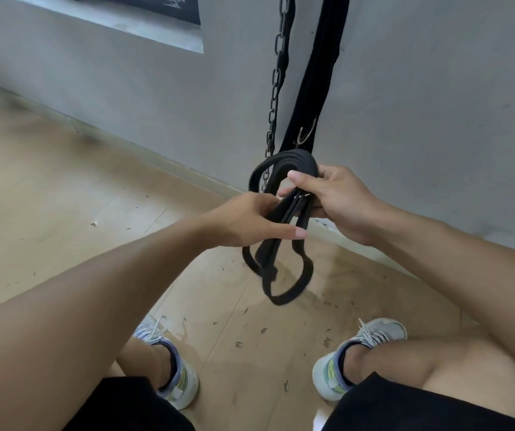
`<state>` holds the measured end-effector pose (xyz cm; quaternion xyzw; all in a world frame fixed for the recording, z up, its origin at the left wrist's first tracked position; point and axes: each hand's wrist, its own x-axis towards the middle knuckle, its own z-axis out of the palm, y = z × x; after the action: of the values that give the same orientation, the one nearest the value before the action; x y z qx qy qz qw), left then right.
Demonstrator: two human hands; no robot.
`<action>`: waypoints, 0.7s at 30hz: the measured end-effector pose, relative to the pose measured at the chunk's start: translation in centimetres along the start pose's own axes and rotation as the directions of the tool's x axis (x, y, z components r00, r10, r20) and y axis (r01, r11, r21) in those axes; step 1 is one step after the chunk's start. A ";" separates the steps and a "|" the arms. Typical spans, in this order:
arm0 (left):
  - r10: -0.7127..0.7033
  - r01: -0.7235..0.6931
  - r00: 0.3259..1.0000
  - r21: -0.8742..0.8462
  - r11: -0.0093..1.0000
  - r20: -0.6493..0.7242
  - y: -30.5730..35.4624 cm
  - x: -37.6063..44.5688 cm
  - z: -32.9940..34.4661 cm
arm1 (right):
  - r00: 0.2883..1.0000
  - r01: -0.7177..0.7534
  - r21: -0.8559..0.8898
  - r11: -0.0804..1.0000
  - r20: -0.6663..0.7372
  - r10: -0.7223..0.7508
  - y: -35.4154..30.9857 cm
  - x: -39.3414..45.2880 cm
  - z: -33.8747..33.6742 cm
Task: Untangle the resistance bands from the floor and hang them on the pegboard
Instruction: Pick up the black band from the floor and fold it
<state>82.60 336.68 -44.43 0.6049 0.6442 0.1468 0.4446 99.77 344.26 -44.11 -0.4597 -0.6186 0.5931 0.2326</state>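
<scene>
1. Head view shows the resistance bands (284, 194) off the floor (63, 188), held in mid-air in front of a grey wall (421, 104), above the person's two shoes.
2. The right hand (334, 197) grips the folded upper bend of the bundle, thumb on top and fingers curled under it, so several black layers are stacked in one clamp.
3. The left hand (250, 219) pinches the strands just below that bend, fingertips worked in among them, thumb stretched out underneath.
4. Below both hands the loops hang slack and cross one another, so the tangle looks only partly sorted.
5. The bands appear to be soft flat rubber: limp, light, bending freely, not fragile. I judge the surface grippy rather than slick, so layers will likely drag on each other instead of sliding apart.
6. Best hold, as I judge it: keep the right hand on the top bend as an anchor, and take one single strand near the crossing with the left hand, easing it out rather than yanking, since a stretched band may snap back.
7. A black chain (276, 82) and a dark strap (315, 73) hang on the wall just behind; the pegboard is not in view.
</scene>
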 end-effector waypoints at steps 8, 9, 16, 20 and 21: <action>0.007 -0.057 0.992 -0.398 0.915 -0.127 0.7 0.9 1.6 | 0.978 0.158 0.032 0.987 -0.144 -0.151 -0.7 -1.1 1.0; 0.022 -0.074 0.991 -0.416 0.906 -0.128 1.0 0.8 1.8 | 0.975 0.161 0.042 0.986 -0.160 -0.153 -0.8 -1.2 1.0; 0.061 -0.139 0.981 -0.441 0.887 -0.186 1.4 0.4 2.8 | 0.975 0.055 0.124 0.991 -0.220 -0.027 -0.9 -1.6 0.7; 0.029 -0.131 0.966 -0.390 0.912 -0.257 1.0 0.5 2.6 | 0.950 -0.133 0.401 0.907 -0.210 0.232 -0.6 -2.2 0.8; 0.030 -0.121 0.972 -0.384 0.915 -0.234 0.9 0.4 2.5 | 0.941 -0.159 0.440 0.884 -0.203 0.270 -0.6 -2.5 1.1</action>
<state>85.06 336.42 -45.35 0.5065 0.6232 0.3581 0.4763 99.84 341.69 -43.14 -0.5388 -0.3867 0.6687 0.3363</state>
